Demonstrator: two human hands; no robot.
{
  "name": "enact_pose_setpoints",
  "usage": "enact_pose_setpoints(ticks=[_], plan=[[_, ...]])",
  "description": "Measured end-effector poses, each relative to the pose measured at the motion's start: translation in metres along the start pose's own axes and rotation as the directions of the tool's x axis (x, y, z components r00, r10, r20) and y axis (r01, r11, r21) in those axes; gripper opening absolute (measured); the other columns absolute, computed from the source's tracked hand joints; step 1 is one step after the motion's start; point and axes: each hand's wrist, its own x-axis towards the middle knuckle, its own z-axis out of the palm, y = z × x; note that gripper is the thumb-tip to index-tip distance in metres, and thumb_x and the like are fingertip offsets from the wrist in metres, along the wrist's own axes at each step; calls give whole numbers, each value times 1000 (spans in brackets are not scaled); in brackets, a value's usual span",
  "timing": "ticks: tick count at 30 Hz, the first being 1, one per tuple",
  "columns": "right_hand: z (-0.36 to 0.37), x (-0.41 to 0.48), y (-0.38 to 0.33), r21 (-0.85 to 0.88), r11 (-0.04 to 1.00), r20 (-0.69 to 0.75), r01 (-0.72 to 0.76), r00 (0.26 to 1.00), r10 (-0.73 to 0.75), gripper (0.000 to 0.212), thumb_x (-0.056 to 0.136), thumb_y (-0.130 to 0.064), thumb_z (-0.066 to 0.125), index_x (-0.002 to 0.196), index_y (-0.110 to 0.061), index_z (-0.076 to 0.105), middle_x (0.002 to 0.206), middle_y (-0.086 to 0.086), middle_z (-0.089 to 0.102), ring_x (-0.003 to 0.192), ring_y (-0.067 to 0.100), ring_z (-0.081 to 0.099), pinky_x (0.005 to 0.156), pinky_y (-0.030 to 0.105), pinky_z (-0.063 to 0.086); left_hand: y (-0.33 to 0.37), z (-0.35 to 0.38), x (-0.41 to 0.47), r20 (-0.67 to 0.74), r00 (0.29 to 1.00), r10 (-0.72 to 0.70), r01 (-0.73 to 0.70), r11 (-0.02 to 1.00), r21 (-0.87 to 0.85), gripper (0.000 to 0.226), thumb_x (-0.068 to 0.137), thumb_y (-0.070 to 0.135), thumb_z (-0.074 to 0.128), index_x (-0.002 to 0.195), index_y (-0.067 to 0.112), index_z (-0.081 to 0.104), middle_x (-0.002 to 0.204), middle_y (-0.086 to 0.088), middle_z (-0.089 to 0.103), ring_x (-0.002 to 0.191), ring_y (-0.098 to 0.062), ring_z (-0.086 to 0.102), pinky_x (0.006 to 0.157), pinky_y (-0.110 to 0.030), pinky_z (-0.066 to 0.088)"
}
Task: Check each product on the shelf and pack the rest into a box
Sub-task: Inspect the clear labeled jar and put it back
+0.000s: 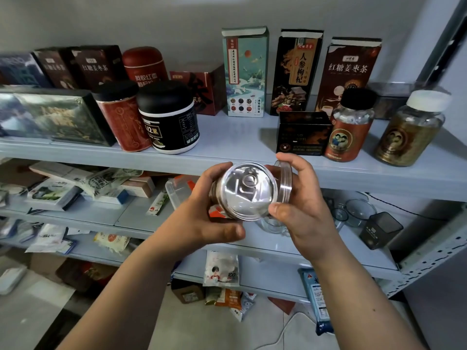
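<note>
Just below the front edge of the top shelf (227, 137), a pull-tab can (246, 192) is held tilted, its silver top facing the camera. The left hand (202, 213) grasps its body, fingers (217, 170) curled over the far side and thumb underneath. The hand and the top hide nearly all of the label; only a brown and orange sliver shows.

At the can's right rim, the right hand (303, 205) pinches a clear lid (285, 180) seen edge-on. Whether the lid touches the can is hard to tell.

On the top shelf's left front stand a red canister (123, 114) and a black-lidded tub (169, 117), touching. On its right front are a small black box (303, 133), a black-capped jar (350, 125) and a white-capped jar (412, 127). Three tall cartons (246, 72) stand upright at the back. The boxes at the shelf's far left are blurred and cut off by the frame edge. Packets on the shelves below it are too blurred to read.
</note>
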Motion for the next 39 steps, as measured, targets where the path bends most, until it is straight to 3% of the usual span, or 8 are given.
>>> enact_pose_setpoints(ticks=[6, 9, 13, 19, 22, 27, 35, 39], plan=[[2, -2, 1, 7, 1000, -5, -19, 1000, 19, 71, 74, -24, 67, 140, -37, 44, 118, -3, 66, 111, 24, 64, 94, 47, 58, 0, 0, 1, -169, 976, 137, -54, 905, 421, 98, 65, 28, 95, 141, 58, 41, 139, 25, 44, 132, -6, 46, 90, -28, 60], [6, -3, 0, 23, 999, 17, -41, 999, 41, 73, 76, -23, 69, 142, -36, 42, 123, 2, 66, 117, 28, 65, 95, 47, 57, -2, -5, 0, -196, 966, 170, -70, 898, 434, 92, 61, 57, 87, 142, 54, 44, 136, 16, 47, 131, -2, 45, 106, -34, 49], [11, -4, -3, -23, 999, 27, -38, 999, 38, 76, 77, -26, 73, 143, -37, 38, 128, 7, 62, 117, 22, 65, 98, 44, 54, 0, -8, -2, -239, 953, 186, -81, 917, 391, 88, 55, 56, 89, 134, 57, 50, 133, 7, 49, 129, -10, 48, 111, -42, 46], [6, -4, -16, -257, 966, 91, -36, 994, 61, 84, 67, -33, 85, 136, -55, 44, 140, -15, 54, 126, 16, 61, 96, 40, 58, 11, -13, -9, -215, 948, 235, -61, 797, 601, 99, 55, 34, 98, 134, 61, 46, 128, 12, 34, 119, 14, 38, 92, 3, 36], [3, -3, -22, -447, 895, 134, -14, 988, 82, 87, 69, -29, 91, 137, -56, 43, 134, -21, 55, 122, 9, 61, 101, 38, 57, 17, -10, -12, -158, 955, 250, -86, 745, 661, 100, 58, 33, 96, 142, 53, 47, 124, 17, 29, 122, 11, 36, 92, 2, 35], [2, -1, -24, -447, 894, 177, -20, 978, 110, 86, 67, -30, 90, 136, -55, 44, 135, -17, 54, 126, 19, 61, 101, 42, 56, 21, -12, -14, -121, 949, 290, -125, 701, 702, 102, 59, 44, 90, 150, 45, 44, 127, 12, 30, 125, 2, 38, 103, -10, 35], [1, 2, -29, -502, 863, 279, 52, 955, 105, 86, 69, -16, 91, 130, -57, 45, 142, -26, 47, 134, 13, 53, 104, 36, 55, 29, -13, -17, -97, 958, 270, -131, 713, 689, 89, 57, 56, 75, 140, 37, 49, 130, 17, 37, 118, 1, 48, 90, -16, 46], [2, 2, -28, -516, 854, 279, 61, 955, 100, 85, 67, -18, 90, 128, -56, 45, 142, -21, 49, 131, 14, 55, 102, 36, 56, 29, -11, -18, -96, 957, 274, -133, 708, 693, 88, 58, 56, 75, 140, 37, 50, 129, 17, 36, 119, 5, 45, 88, -5, 42]])
